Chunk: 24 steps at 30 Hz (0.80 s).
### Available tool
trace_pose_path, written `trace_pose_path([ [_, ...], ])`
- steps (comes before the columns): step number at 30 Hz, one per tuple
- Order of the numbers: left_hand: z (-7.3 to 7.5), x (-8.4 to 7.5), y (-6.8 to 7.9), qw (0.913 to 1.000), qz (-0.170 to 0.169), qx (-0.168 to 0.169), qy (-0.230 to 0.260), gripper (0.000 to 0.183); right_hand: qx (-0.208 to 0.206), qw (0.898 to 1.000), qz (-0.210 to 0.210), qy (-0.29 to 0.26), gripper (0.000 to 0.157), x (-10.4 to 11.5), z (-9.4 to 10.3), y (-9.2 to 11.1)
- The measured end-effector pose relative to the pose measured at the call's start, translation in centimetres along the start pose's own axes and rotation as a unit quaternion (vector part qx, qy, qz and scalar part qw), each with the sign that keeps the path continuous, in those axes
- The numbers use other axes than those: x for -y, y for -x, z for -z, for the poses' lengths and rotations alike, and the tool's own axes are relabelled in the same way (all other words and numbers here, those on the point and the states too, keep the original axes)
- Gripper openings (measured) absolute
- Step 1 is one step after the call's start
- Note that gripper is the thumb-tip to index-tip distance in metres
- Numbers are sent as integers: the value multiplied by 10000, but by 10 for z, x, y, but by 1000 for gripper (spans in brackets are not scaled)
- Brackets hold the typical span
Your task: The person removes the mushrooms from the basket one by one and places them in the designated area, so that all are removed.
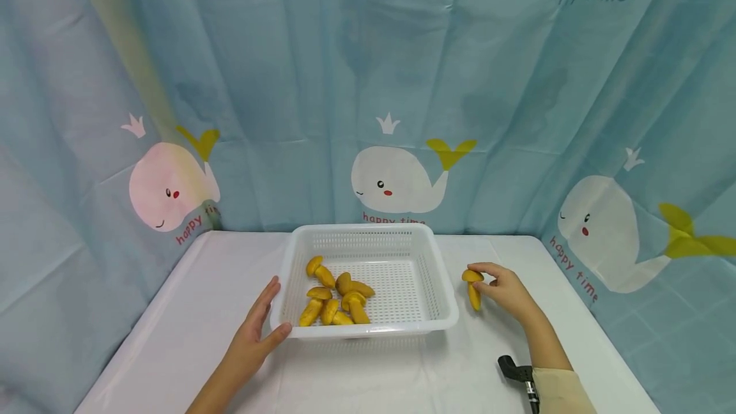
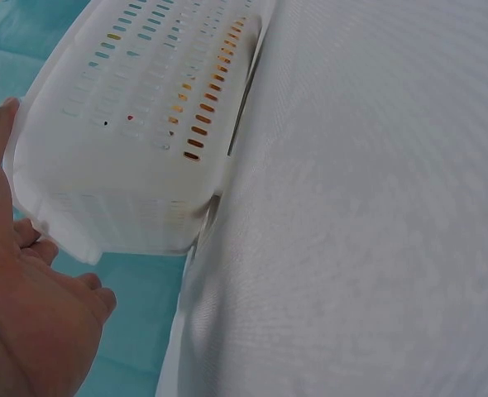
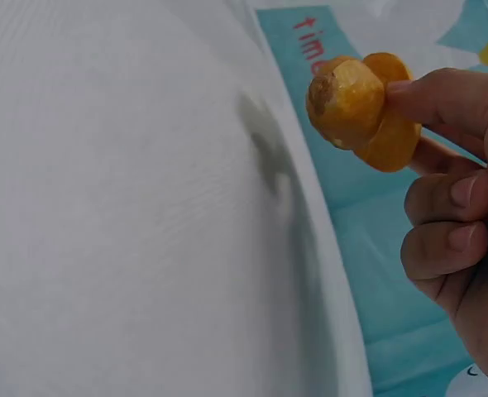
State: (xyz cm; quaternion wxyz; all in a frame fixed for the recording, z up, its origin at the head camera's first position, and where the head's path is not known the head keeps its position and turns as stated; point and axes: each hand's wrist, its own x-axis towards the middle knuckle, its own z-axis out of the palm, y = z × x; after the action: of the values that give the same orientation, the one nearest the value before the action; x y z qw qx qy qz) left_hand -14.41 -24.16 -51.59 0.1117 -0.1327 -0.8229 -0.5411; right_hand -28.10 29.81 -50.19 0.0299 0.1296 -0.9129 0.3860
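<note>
My right hand (image 1: pixel 506 289) pinches a yellow mushroom (image 1: pixel 474 297) between thumb and fingers, right of the basket. In the right wrist view the mushroom (image 3: pixel 347 103) shows its stem end toward the camera, raised above the tabletop. A white perforated plastic basket (image 1: pixel 402 326) stands at the middle of the table. Several similar yellow mushrooms (image 1: pixel 358 310) lie in its left half. My left hand (image 1: pixel 251 331) rests at the basket's front left corner, thumb on the rim, fingers extended along the left side. The left wrist view shows that hand (image 2: pixel 37 306) beside the basket wall (image 2: pixel 128 165).
A white cloth (image 1: pixel 172 324) covers the table. Behind and at both sides hangs a blue curtain (image 1: pixel 299 114) with whale prints. A black device with a cable (image 1: pixel 514 370) is at the right wrist, by the beige sleeve (image 1: pixel 560 391).
</note>
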Motion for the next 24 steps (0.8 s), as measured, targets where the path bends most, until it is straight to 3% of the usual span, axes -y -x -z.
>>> trace_pose_path([
  [10,0,-5,1,10000,81,35,22,79,172,9998,-45,-9,39,-17,-8,-3],
  [24,0,-1,1,9998,-173,22,37,78,299,9994,-124,-136,40,-24,-16,-3],
])
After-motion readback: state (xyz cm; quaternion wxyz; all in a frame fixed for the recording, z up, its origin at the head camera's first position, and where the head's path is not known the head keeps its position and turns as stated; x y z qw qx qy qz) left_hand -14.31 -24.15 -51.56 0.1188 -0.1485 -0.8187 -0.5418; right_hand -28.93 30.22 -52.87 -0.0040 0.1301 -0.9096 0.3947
